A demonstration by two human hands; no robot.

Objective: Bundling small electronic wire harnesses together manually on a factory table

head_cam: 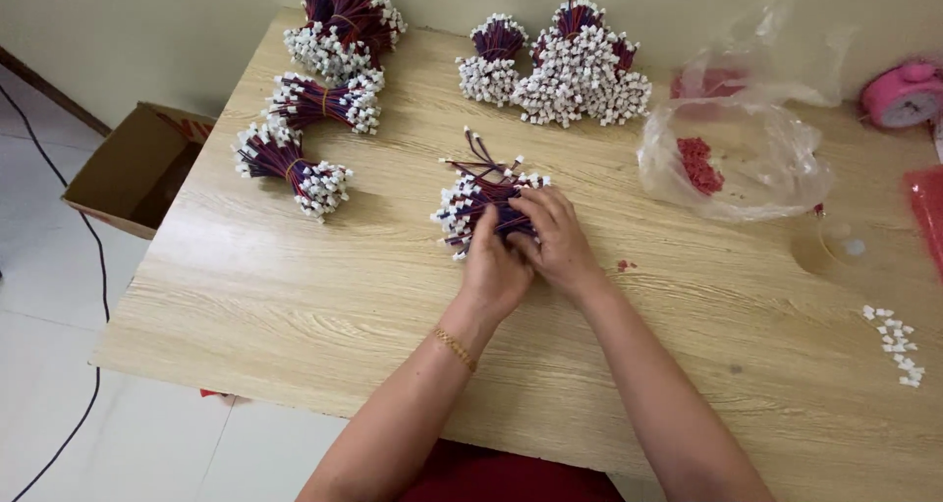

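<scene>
Both my hands close around a bundle of short red-and-blue wires (pixel 474 199) with white plastic connectors on the ends, lying on the middle of the wooden table (pixel 295 286). My left hand (pixel 494 271), with a gold bracelet at the wrist, grips the bundle's near side. My right hand (pixel 556 237) wraps over the bundle's right part. A few wire ends stick up loose at the top of the bundle.
Tied wire bundles lie at the left (pixel 293 163), (pixel 326 100), back left (pixel 344 21) and back centre (pixel 580 65). A clear plastic bag (pixel 747 153) holds small red parts. Loose white connectors (pixel 896 345) lie at right. A pink clock (pixel 902 94) sits far right. A cardboard box (pixel 138 168) sits on the floor.
</scene>
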